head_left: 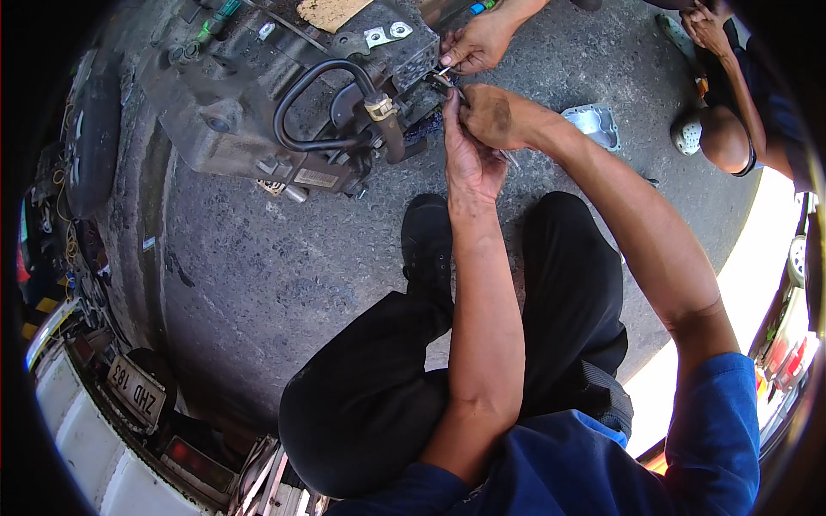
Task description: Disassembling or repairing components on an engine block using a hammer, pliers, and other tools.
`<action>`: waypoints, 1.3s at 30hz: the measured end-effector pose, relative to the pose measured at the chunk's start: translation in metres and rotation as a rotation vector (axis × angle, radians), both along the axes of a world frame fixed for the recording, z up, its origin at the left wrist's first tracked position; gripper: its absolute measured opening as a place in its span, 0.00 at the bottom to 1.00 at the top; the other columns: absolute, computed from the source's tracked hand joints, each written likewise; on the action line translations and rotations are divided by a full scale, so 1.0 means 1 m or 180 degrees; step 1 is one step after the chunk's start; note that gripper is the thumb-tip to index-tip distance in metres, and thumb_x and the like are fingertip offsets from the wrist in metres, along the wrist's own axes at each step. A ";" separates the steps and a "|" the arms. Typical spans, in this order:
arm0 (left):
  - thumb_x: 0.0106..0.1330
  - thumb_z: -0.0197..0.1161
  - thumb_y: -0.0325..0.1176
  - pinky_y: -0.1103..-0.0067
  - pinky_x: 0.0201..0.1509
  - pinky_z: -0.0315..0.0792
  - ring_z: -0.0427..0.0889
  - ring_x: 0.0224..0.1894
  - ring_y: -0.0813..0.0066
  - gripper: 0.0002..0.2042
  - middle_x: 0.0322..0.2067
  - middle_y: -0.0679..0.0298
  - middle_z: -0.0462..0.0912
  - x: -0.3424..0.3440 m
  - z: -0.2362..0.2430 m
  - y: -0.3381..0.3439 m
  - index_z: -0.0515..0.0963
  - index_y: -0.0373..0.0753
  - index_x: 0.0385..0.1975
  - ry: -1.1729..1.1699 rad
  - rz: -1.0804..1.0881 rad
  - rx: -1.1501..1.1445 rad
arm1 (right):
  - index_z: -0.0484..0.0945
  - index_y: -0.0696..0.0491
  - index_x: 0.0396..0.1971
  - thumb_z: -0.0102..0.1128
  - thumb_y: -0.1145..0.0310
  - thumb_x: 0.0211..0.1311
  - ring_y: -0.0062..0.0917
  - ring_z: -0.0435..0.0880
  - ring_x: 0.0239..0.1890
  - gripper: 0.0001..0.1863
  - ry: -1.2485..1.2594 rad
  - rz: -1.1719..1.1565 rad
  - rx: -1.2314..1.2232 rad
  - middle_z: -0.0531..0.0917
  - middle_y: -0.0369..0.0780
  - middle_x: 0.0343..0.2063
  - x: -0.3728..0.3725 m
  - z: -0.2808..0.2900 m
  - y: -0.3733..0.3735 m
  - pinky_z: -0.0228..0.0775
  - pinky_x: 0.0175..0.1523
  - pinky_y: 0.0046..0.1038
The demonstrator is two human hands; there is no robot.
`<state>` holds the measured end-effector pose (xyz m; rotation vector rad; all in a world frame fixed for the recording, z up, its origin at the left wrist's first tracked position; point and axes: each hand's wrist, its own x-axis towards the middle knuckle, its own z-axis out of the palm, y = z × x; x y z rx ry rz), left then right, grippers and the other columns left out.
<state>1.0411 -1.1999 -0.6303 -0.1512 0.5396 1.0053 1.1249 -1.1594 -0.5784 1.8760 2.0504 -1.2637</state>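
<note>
A greasy grey gearbox-like metal housing [232,103] lies on the concrete ground, with a looped black hose [297,95] and a brass-coloured clamp [379,107] on its near side. My left hand [469,159] reaches up to the housing's right end, fingers pinched at a small metal part [442,80] there. My right hand [492,116] is closed just beside it, holding a thin metal tool whose tip shows below the hand [510,158]. Another person's hand [477,43] grips the same spot from the far side.
A silver metal cover plate [594,125] lies on the ground to the right. A second person crouches at the upper right [731,129]. A vehicle's rear with lamps and a plate [138,391] is at the lower left. My black-trousered knees and shoe [426,236] are below the housing.
</note>
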 end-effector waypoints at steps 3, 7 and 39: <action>0.62 0.53 0.54 0.74 0.35 0.73 0.80 0.41 0.68 0.23 0.39 0.60 0.80 -0.004 0.001 0.008 0.73 0.40 0.44 0.0769 -0.0142 -0.0266 | 0.70 0.64 0.42 0.44 0.65 0.61 0.33 0.81 0.33 0.17 0.0467 0.0177 0.0065 0.80 0.50 0.28 0.004 -0.001 -0.006 0.72 0.36 0.32; 0.60 0.54 0.51 0.75 0.37 0.72 0.80 0.40 0.70 0.21 0.34 0.62 0.81 -0.007 0.005 0.012 0.73 0.40 0.42 0.1443 -0.0666 -0.0466 | 0.68 0.64 0.45 0.46 0.65 0.61 0.26 0.77 0.27 0.18 0.1069 -0.0874 -0.0446 0.79 0.46 0.27 0.009 0.006 -0.023 0.69 0.30 0.27; 0.63 0.57 0.37 0.68 0.38 0.79 0.82 0.33 0.60 0.17 0.31 0.57 0.74 0.000 0.018 0.006 0.67 0.28 0.43 0.0618 0.0133 -0.0525 | 0.74 0.66 0.32 0.53 0.57 0.61 0.40 0.81 0.28 0.22 -0.0243 -0.0940 0.0519 0.80 0.51 0.23 0.006 0.060 -0.076 0.71 0.38 0.34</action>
